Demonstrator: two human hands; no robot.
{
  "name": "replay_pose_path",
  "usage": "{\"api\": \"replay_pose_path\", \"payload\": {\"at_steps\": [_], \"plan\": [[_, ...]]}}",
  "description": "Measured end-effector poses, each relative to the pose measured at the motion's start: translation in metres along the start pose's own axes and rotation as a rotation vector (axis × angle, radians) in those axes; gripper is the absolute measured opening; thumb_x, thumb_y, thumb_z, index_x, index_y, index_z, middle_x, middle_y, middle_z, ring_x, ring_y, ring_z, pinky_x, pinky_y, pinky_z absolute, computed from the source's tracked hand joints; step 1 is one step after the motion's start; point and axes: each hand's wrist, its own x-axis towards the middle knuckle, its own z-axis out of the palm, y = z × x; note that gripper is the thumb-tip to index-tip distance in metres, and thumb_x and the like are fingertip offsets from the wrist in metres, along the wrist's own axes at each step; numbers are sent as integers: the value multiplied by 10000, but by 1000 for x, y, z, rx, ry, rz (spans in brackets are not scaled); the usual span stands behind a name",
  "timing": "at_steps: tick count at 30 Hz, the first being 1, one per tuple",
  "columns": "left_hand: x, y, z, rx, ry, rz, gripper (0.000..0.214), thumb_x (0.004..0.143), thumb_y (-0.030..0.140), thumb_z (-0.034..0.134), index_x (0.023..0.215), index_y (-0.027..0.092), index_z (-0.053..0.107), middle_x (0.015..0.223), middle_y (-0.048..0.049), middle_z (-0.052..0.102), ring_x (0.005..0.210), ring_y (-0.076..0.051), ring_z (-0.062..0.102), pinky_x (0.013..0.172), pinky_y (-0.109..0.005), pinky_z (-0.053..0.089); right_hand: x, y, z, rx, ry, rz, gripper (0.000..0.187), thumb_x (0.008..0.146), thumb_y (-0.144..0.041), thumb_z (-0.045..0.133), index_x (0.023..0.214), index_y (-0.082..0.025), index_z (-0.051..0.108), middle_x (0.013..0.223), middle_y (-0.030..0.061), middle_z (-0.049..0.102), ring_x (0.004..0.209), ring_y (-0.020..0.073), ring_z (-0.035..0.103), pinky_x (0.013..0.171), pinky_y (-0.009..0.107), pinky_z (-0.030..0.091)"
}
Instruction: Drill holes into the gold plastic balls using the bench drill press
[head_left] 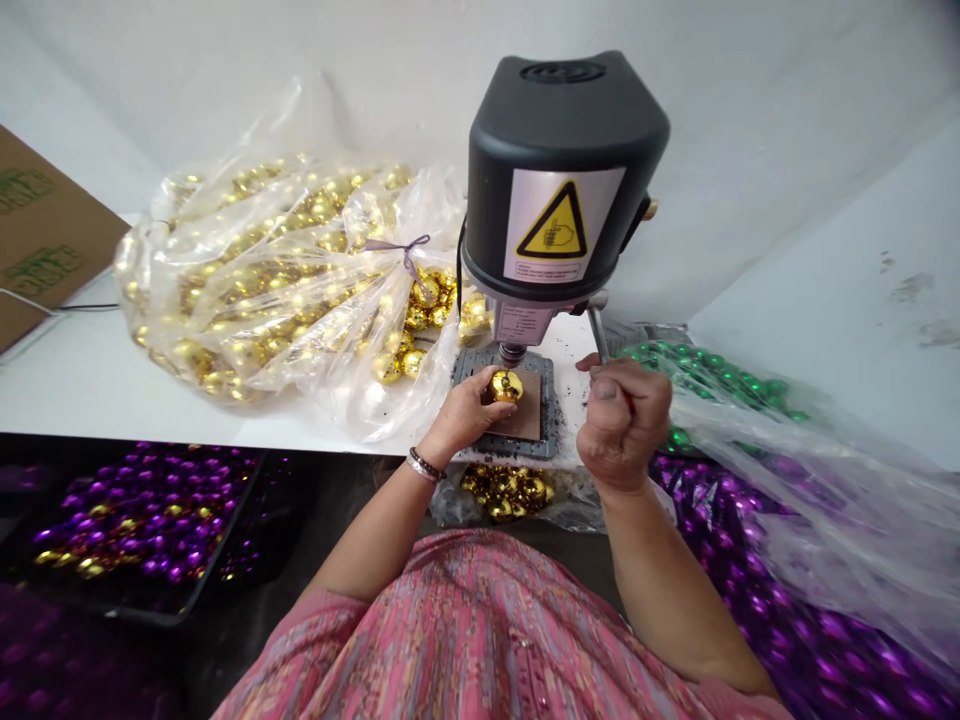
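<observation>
My left hand (469, 412) pinches a shiny gold ball (506, 386) between thumb and fingers, over a brown board (529, 415) on the grey base of a drill press (566, 150). Directly above the ball is the drill chuck (512, 354); whether the bit touches the ball I cannot tell. My right hand (624, 415) is closed around the feed lever (599, 335) at the machine's right side. Dark shavings lie on the base and around it.
On the white table (60, 390), a tied clear bag (277, 280) of gold balls stands left. Green balls (720, 375) in plastic lie right, above bagged purple balls (750, 590). Below are gold balls (506, 492) and a black crate (180, 610) of purple and gold balls. A cardboard box (49, 230) stands far left.
</observation>
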Motion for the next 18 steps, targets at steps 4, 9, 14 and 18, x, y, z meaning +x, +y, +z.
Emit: {"api": "replay_pose_path", "payload": {"at_steps": [4,9,14,18], "plan": [[0,-3,1,-41,-5,-3,472,770,248,732,1229,179,644,1010,-11,718,892,-173,641,822,-263,478,-12,11,5,24,20,-15,137,882,-165,496,981,-234,561,778,-30,565,779,117,621,775,349,592],[1,-4,2,-54,0,-9,487,762,280,736,1229,191,631,1000,-9,720,886,-177,647,803,-265,490,2,-4,5,-6,70,57,131,928,-283,467,866,-211,557,713,-26,559,680,113,596,674,326,563],[-6,0,1,-35,23,-30,509,736,291,740,1218,175,621,992,-23,709,871,-186,642,781,-282,498,59,-41,1,-172,110,272,345,951,-447,467,753,-181,562,630,-40,538,562,70,493,551,253,390],[-23,-2,-8,-64,-114,11,591,689,324,793,1237,172,630,1006,-38,710,862,-186,638,782,-292,504,80,-49,1,-139,112,368,397,924,-507,485,703,-180,523,584,-40,511,529,74,494,539,261,370]]}}
